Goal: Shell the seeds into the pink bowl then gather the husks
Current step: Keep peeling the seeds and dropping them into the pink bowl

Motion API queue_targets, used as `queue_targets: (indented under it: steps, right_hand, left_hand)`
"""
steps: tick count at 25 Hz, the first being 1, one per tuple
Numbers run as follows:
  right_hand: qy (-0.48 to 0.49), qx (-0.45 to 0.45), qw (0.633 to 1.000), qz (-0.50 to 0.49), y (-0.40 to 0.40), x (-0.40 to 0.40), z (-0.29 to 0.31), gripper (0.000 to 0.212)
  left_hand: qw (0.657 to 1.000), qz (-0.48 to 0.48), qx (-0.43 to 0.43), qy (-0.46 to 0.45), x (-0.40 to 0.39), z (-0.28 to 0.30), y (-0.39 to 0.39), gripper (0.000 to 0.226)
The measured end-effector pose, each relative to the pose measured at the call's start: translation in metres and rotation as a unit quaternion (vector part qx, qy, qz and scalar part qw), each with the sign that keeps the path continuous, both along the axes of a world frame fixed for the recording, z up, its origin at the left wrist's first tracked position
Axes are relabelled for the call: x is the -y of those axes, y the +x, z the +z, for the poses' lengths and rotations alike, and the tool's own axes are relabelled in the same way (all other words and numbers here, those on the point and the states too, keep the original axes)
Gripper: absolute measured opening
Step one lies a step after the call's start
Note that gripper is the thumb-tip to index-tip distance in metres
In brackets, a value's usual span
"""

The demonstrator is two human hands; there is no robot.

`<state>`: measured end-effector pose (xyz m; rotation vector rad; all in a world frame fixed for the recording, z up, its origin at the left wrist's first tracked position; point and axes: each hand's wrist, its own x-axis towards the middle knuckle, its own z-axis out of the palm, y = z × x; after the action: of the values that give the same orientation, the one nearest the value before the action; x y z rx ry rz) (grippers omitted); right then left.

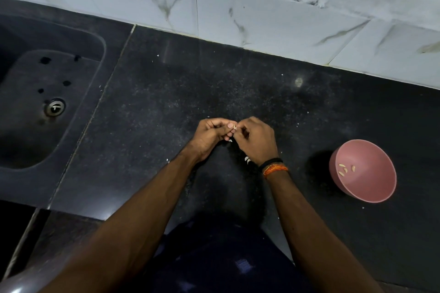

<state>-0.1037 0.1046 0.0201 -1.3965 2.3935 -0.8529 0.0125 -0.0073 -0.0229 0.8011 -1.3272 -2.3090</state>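
My left hand (210, 135) and my right hand (256, 140) meet above the middle of the black counter (166, 107), fingertips pinched together on one small pale seed (234, 127). Under the hands, white husks (247, 160) lie on the counter near my right wrist, and another husk bit (230, 140) shows just below the fingers. The pink bowl (378, 188) stands to the right, apart from my hands, with several shelled seeds (345, 169) inside.
A dark sink (78, 38) with a metal drain (54, 107) takes up the left side. A white marble-tiled wall (262, 14) runs along the back of the counter. Tiny white flecks are scattered over the counter top.
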Motion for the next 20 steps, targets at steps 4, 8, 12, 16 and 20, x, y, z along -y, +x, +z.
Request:
queue_targets:
  steps: [4, 8, 12, 16, 20]
  right_hand:
    - [0.004, 0.027, 0.999, -0.028, 0.0054, 0.0020, -0.0009, 0.006]
    - [-0.003, 0.080, 0.995, -0.063, 0.0062, 0.0033, -0.0043, 0.008]
    - [-0.015, 0.159, 0.982, -0.096, 0.0092, 0.0054, -0.0053, 0.009]
    - [-0.040, 0.307, 0.941, -0.138, 0.0095, 0.0051, -0.0022, 0.011]
    - [-0.070, 0.391, 0.902, -0.171, 0.0103, 0.0055, -0.0056, 0.016]
  left_hand:
    - [1.000, 0.013, -0.007, -0.009, -0.0013, -0.0024, 0.0002, 0.016]
    - [0.999, 0.028, -0.007, -0.020, -0.0037, -0.0035, -0.0006, 0.016]
    - [0.999, 0.028, -0.016, -0.016, -0.0028, -0.0031, 0.0009, 0.017]
    - [0.999, 0.026, -0.027, 0.015, -0.0018, -0.0028, 0.0026, 0.018]
    - [0.998, 0.025, -0.041, 0.029, -0.0015, -0.0033, 0.0032, 0.018]
